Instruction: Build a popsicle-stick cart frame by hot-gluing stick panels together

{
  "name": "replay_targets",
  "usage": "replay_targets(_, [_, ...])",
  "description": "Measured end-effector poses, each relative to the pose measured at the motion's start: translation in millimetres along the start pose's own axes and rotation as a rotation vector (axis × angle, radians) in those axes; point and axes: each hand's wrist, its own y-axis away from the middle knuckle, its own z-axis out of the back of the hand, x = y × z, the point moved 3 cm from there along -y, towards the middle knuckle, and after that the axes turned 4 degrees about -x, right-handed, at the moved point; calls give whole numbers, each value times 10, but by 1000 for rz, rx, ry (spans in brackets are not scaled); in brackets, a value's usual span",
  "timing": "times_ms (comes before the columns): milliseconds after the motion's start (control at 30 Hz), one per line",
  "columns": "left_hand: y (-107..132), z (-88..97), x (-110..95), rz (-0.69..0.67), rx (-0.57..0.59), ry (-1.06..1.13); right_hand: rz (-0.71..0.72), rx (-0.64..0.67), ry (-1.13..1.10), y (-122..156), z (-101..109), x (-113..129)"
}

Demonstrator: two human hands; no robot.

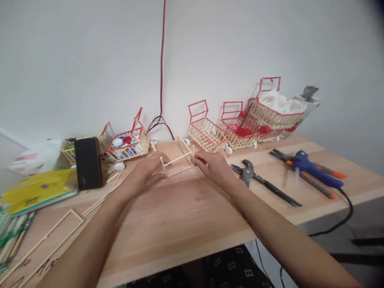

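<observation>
Stick frame (178, 159), pale wood, one: between the two hands, at the table (186, 216).
Left hand (153, 166): half curled, thumb and fingertips on the frame's left end.
Right hand (211, 163): fingertips pinched at its right end.
Just beyond right hand: red-trimmed miniature cart (208, 136).
Right of it: black-handled pliers (267, 184); farther out, blue glue gun (315, 170).
Left of left hand: dark phone (88, 164).

Small stick frame (178, 159), open, made of thin pale sticks, unpainted. Two roughly parallel rails seen, short post stood upright at each end. Right end joined to narrow panel, slanted back. Frame held at both ends, low at wooden tabletop (186, 216); contact cannot be told.
</observation>
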Motion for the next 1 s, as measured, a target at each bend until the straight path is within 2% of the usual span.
replay_targets(467, [-2,12,-20,9,16,-9,-13,6,0,0,15,13])
replay_targets(1000, [13,-2,9,-41,0,-38,10,-6,-4,5,7,5])
